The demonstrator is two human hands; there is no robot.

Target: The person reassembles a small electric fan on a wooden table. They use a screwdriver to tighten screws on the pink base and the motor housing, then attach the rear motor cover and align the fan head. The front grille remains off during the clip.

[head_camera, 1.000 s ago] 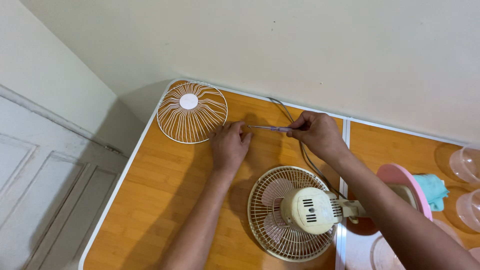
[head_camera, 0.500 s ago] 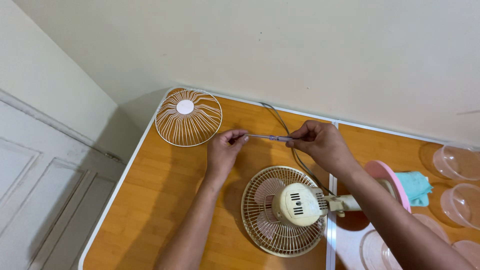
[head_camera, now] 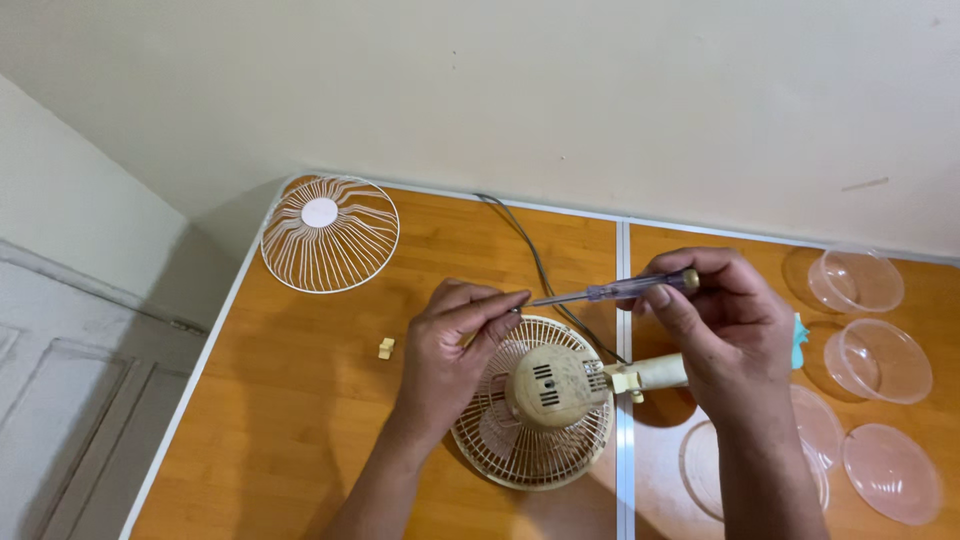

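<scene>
While one screwdriver (head_camera: 610,291) is pinched at both ends above the fan (head_camera: 535,410), right hand (head_camera: 735,335) fingers gripping the handle, left hand (head_camera: 450,350) fingers pinching its hidden tip, two clear bowls (head_camera: 850,280) sit right of the fan.

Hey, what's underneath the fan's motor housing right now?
Under the cream motor housing lies the rear grille, face-down on the orange table, with pale blades showing through its wires. The hub and the table beneath are covered.

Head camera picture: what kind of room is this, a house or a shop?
Probably a room in a home. An orange wooden table stands in a corner by a plain wall and a panelled door. On it lie a small fan with its front grille off, and clear plastic bowls.
</scene>
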